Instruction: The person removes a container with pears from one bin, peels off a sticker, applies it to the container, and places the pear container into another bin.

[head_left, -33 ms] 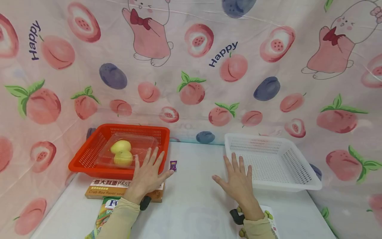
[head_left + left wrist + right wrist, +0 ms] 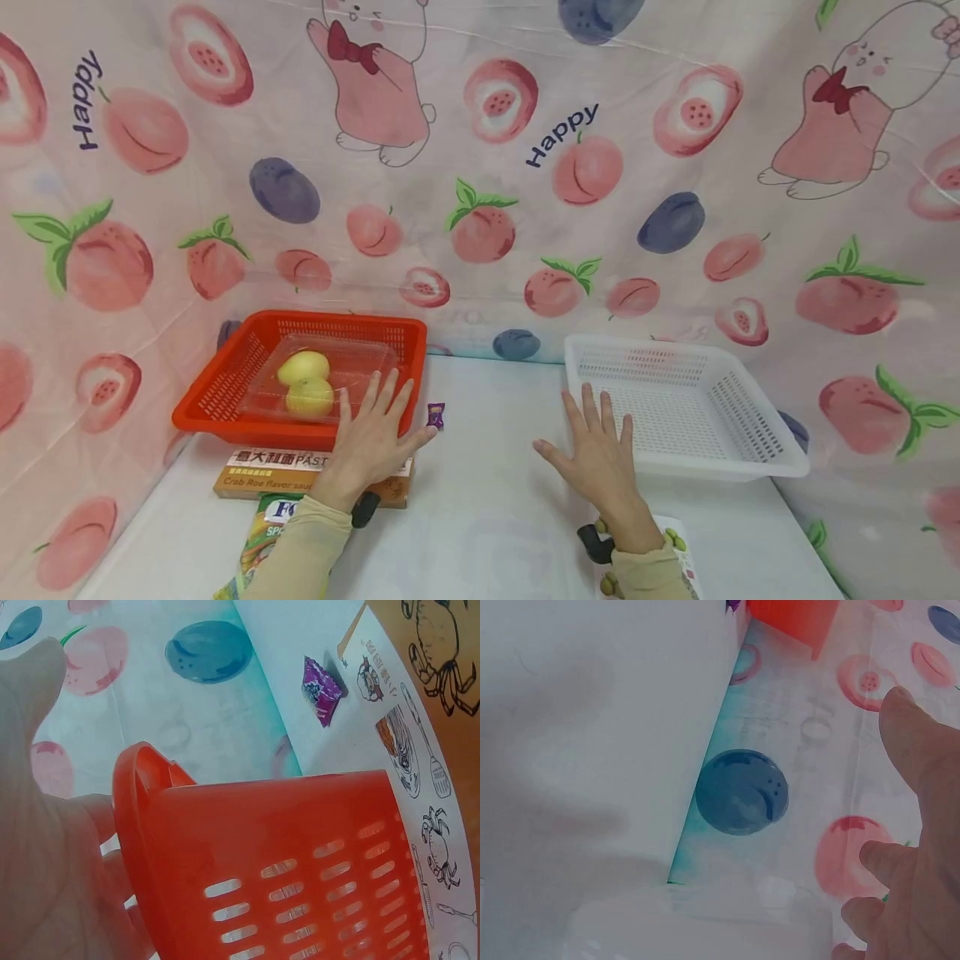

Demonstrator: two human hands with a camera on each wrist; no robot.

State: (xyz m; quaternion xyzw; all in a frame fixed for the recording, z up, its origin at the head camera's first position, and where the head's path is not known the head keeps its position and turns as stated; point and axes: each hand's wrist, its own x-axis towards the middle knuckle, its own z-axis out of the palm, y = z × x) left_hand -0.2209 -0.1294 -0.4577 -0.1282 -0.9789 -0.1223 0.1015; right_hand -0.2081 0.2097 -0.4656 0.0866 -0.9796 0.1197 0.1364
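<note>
My left hand (image 2: pixel 369 446) is spread with straight fingers over the near right corner of the red basket (image 2: pixel 258 432), holding nothing. Inside that basket lies a clear plastic container (image 2: pixel 367 358) with two yellow, lemon-like fruits (image 2: pixel 309 398). A small purple wrapped candy (image 2: pixel 437 416) lies just right of the left thumb. My right hand (image 2: pixel 600 462) is likewise spread, above the table by the near left corner of the white basket (image 2: pixel 750 467). The left wrist view shows the red basket's slotted wall (image 2: pixel 270 825) close to the fingers; whether they touch it I cannot tell.
A pasta box (image 2: pixel 262 483) lies before the red basket, partly under my left hand. Nearer, a green printed bag (image 2: pixel 258 537) is partly covered by the left sleeve. A packet printed with olives (image 2: pixel 678 542) lies beneath the right wrist. Patterned cloth (image 2: pixel 487 308) walls the back and sides.
</note>
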